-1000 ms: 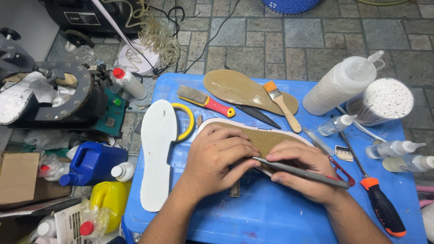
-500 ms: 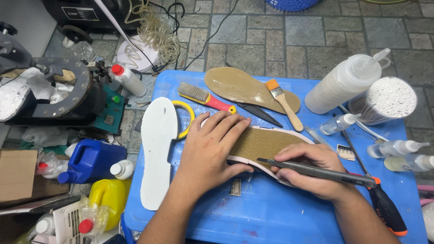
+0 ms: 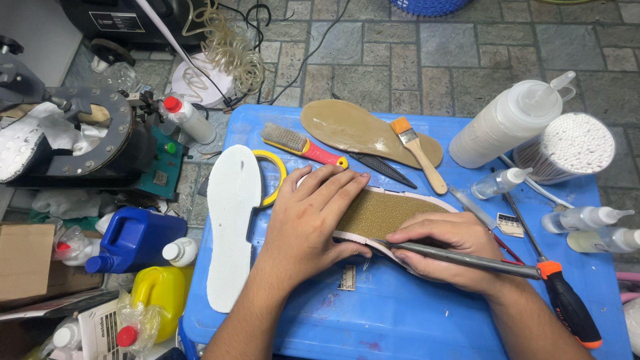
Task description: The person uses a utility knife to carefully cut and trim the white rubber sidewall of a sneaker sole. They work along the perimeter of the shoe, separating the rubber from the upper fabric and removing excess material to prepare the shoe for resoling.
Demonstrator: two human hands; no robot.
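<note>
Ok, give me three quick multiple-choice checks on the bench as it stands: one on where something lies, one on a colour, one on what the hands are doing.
1. Where does the white insole lie against the shoe under the hands?
A. on its left, on the blue table
B. on top of it
C. on the floor

2. What colour is the handle of the wire brush?
A. green
B. red
C. black

3. What is the right hand doing?
A. resting empty
B. lifting the squeeze bottle
C. holding a long metal tool against the shoe's edge

Answers: 1 A, the insole lies flat left of the left hand, which presses the shoe down; 2 B, the handle shows red; 3 C, the fingers close on the tool's shaft at the shoe's near edge.
</note>
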